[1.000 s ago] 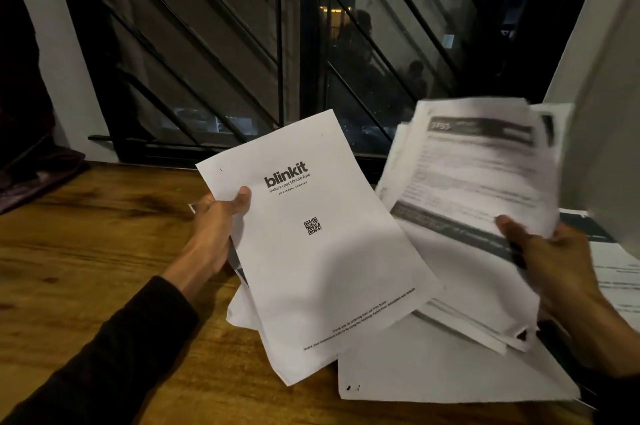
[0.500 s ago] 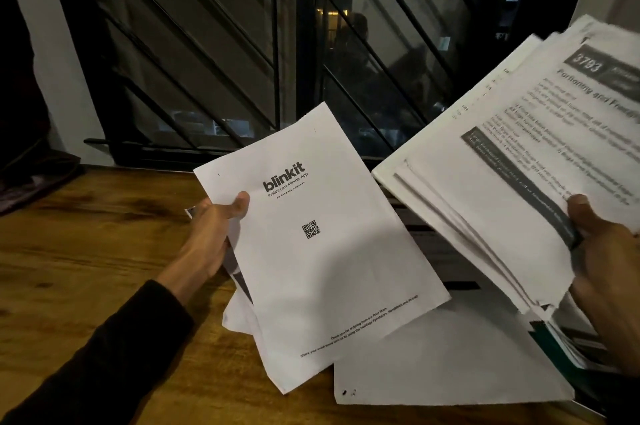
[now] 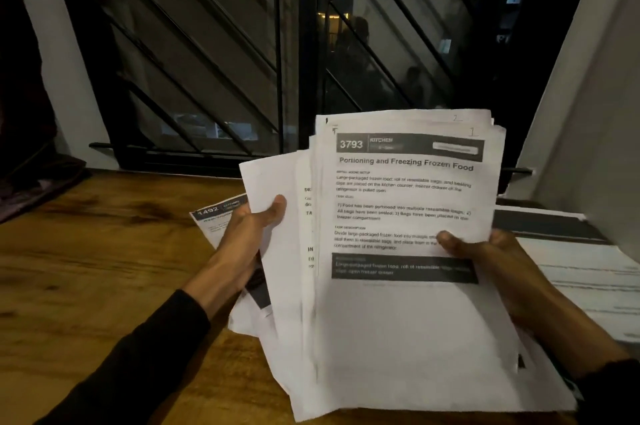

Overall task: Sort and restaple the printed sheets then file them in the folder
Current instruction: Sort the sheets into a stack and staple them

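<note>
A stack of printed sheets (image 3: 408, 320) is held upright over the wooden table, its top page headed "3793 Portioning and Freezing Frozen Food". My right hand (image 3: 491, 258) grips the stack's right edge, thumb on the front page. My left hand (image 3: 249, 234) holds white sheets (image 3: 277, 272) at their left edge, thumb on top, tucked against and partly behind the stack. Under my left hand a sheet numbered 1492 (image 3: 214, 217) peeks out. No stapler is in view.
More printed papers with a dark band (image 3: 568, 251) lie on the table at the right. The wooden table (image 3: 86, 269) stretches left. A barred window (image 3: 277, 61) stands behind, and a white wall (image 3: 606, 113) rises at the right.
My right hand has swung its stack from the upper right to the middle, in front of the sheets in my left hand. The blinkit page is now covered.
</note>
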A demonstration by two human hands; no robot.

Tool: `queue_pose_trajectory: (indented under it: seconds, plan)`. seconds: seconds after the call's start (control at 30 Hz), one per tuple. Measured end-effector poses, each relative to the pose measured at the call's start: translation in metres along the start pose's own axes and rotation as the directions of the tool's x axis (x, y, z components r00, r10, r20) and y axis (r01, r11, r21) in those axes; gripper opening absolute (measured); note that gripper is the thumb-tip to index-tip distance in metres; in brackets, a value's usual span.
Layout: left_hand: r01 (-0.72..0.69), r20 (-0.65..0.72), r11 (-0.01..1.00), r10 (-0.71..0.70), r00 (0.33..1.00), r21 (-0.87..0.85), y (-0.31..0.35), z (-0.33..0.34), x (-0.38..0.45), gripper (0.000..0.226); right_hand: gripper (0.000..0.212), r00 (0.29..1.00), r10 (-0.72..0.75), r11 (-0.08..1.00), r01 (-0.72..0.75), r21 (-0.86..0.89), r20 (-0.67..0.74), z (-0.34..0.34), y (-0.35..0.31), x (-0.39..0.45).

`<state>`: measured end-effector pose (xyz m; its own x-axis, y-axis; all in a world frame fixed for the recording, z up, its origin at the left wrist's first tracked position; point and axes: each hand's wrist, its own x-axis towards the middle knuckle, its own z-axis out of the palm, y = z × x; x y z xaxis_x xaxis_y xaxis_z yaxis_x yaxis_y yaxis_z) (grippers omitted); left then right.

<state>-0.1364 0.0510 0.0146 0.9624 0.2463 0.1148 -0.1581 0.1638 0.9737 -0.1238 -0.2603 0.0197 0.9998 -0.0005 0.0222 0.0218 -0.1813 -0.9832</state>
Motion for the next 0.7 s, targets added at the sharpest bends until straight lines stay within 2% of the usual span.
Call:
queue_pose_trajectory:
  seconds: [0.07,0.13,0.2,0.23,0.33,0.43,0.53,0.6,0.7]
  plan:
    - [0.018,0.05,0.999,-0.017,0.999,-0.035,0.003,0.009,-0.005,0.016,0.064,0.997,0.007,1.0,-0.006,-0.013,0.075,0.005,-0.004,0.003]
    - [0.053,0.085,0.996,-0.047,0.995,-0.072,0.008,0.018,-0.009,0.027,0.098,0.987,0.008,0.999,-0.002,-0.039,0.158,0.009,-0.004,0.006]
    - [0.062,0.101,0.995,-0.053,0.993,-0.084,0.013,0.026,-0.012,0.036,0.11,0.981,-0.018,0.999,0.024,-0.027,0.191,0.015,-0.002,0.007]
    - [0.048,0.11,0.995,-0.039,0.993,-0.084,0.015,0.031,-0.012,0.039,0.102,0.981,-0.045,0.999,0.046,-0.004,0.19,0.02,-0.004,0.005]
    - [-0.029,0.142,0.994,0.043,0.989,-0.102,0.032,0.042,-0.014,0.042,0.043,0.99,-0.138,0.989,0.136,0.058,0.042,0.027,-0.019,0.003]
    - [-0.163,0.113,0.981,0.175,0.978,-0.106,0.061,0.052,-0.005,0.025,0.047,0.942,-0.322,0.942,0.329,0.066,-0.091,0.027,-0.048,0.008]
    - [-0.309,0.138,0.945,0.322,0.937,-0.105,0.101,0.063,0.006,0.025,0.055,0.846,-0.516,0.848,0.527,0.058,-0.135,0.025,-0.088,0.013]
    - [-0.376,0.137,0.919,0.39,0.91,-0.116,0.121,0.068,0.008,0.022,0.056,0.802,-0.579,0.811,0.584,-0.008,-0.146,0.023,-0.109,0.014]
    - [-0.393,0.147,0.907,0.414,0.898,-0.15,0.122,0.068,0.002,0.022,0.052,0.793,-0.59,0.803,0.595,-0.017,-0.154,0.022,-0.114,0.011]
